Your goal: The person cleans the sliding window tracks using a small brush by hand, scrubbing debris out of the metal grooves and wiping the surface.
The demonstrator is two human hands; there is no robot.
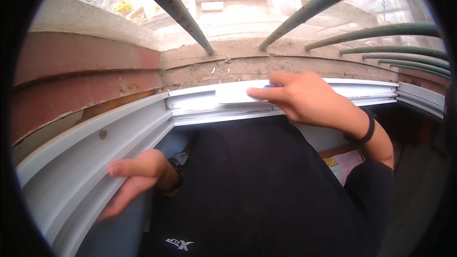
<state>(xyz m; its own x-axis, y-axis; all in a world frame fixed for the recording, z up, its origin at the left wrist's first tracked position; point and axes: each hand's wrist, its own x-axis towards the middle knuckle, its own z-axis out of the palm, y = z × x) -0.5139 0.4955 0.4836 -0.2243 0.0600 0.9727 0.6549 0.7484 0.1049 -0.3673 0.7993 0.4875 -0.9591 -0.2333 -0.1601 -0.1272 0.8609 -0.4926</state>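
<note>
My right hand [303, 94] is over the bottom track of a white window frame [192, 116]. It grips a flat white object [232, 93] with a bit of blue showing by the fingers. Motion blur and glare hide what kind of object it is. Its lower edge lies along the track, just inside the outer rim. At the lower left, my left hand [139, 176] grasps a ridge of the frame's side jamb [96, 164], thumb on the inner face and fingers around the near edge.
Rusty green metal bars [178, 14] rise beyond a dusty outer sill [246, 66] with small white flakes. Reddish wall edging [85, 51] borders the left side. A screw head [103, 135] sits in the jamb. My black shirt [250, 185] fills the lower middle.
</note>
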